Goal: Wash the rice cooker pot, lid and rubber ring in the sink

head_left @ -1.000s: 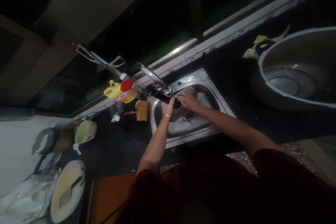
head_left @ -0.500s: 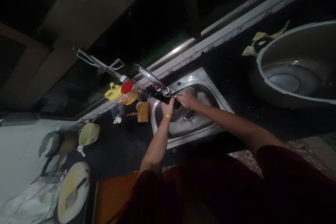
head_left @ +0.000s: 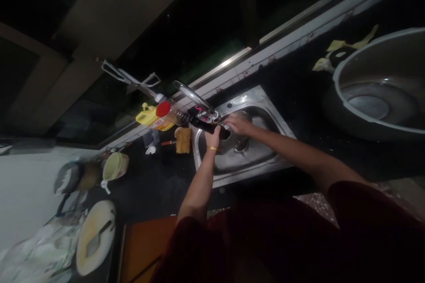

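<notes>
My left hand (head_left: 213,135), with a gold bangle at the wrist, is closed round a dark tool handle (head_left: 203,124) held over the left rim of the steel sink (head_left: 265,164). My right hand (head_left: 239,124) is closed at the handle's far end, above the sink drain (head_left: 241,146); what its fingers hold is too dark to make out. The curved chrome tap (head_left: 191,93) arches just behind both hands.
A brown sponge (head_left: 183,140) and a clear bottle with a red cap (head_left: 163,109) lie left of the sink, beside a yellow container (head_left: 148,116). A big metal basin (head_left: 381,93) sits at the right. Cups (head_left: 114,166) and a plate with a spatula (head_left: 95,241) are at the lower left.
Both hands stay at the sink with the dark handle; the left hand has shifted slightly up and left. The view has drifted a little.
</notes>
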Demonstrator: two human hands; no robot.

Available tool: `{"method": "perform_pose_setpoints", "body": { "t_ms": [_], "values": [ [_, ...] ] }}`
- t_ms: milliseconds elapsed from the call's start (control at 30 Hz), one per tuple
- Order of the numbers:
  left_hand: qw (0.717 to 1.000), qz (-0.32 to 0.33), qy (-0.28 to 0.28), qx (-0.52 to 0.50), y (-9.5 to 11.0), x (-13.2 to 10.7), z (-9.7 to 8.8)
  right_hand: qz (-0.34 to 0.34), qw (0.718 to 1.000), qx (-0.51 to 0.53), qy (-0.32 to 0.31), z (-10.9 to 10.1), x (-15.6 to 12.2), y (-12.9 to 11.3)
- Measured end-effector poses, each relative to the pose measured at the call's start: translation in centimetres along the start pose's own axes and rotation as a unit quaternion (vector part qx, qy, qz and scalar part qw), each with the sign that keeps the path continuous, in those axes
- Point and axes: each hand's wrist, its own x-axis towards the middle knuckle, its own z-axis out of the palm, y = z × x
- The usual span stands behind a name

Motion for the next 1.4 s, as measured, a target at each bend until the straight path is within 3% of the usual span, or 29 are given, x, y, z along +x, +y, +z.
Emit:
{"method": "perform_pose_setpoints", "body": {
  "t_ms": [167, 333, 500, 700, 867, 933, 1000, 1100, 1267, 1400],
  "values": [
    [1.0, -0.006, -0.01, 0.021, 0.2, -0.5, 0.8, 0.027, 0.995, -0.013, 0.094, 2.2, -1.3, -2.0],
    [0.999, 0.012, -0.014, 0.028, 0.7, -0.6, 0.9, 0.037, 0.98, 0.017, 0.193, 3.9, -2.4, -0.7],
    [0.999, 0.031, -0.024, 0.015, 1.3, -0.2, 0.8, 0.01, 0.992, -0.035, 0.118, 3.0, -2.1, -1.0],
    [0.999, 0.037, -0.017, 0.027, 0.4, 0.0, 0.7, 0.038, 0.995, -0.086, 0.029, 0.8, -1.0, -2.0],
    [1.0, -0.001, 0.008, 0.022, 0.3, 0.3, 0.3, -0.063, 0.99, -0.011, -0.122, -0.9, 0.3, 0.5],
    [1.0, -0.003, -0.001, 0.025, 0.6, 0.2, 0.4, -0.031, 0.995, 0.007, -0.091, -1.0, 0.4, 1.0],
    [0.999, 0.012, -0.018, 0.024, 1.0, 0.1, 0.5, 0.025, 0.999, 0.018, -0.014, -0.7, 0.1, 0.8],
    [1.0, 0.021, -0.012, 0.018, 1.4, -0.1, 0.6, 0.034, 0.998, 0.029, 0.048, 0.3, -0.5, -0.4],
    [1.0, 0.007, -0.002, 0.025, 1.2, -0.1, 0.6, 0.044, 0.997, -0.002, 0.055, 1.4, -0.9, -2.3],
    [1.0, 0.023, -0.017, 0.009, 0.9, -0.2, 0.6, 0.055, 0.998, -0.027, 0.003, 0.4, -0.5, -2.0]
  ]
}}
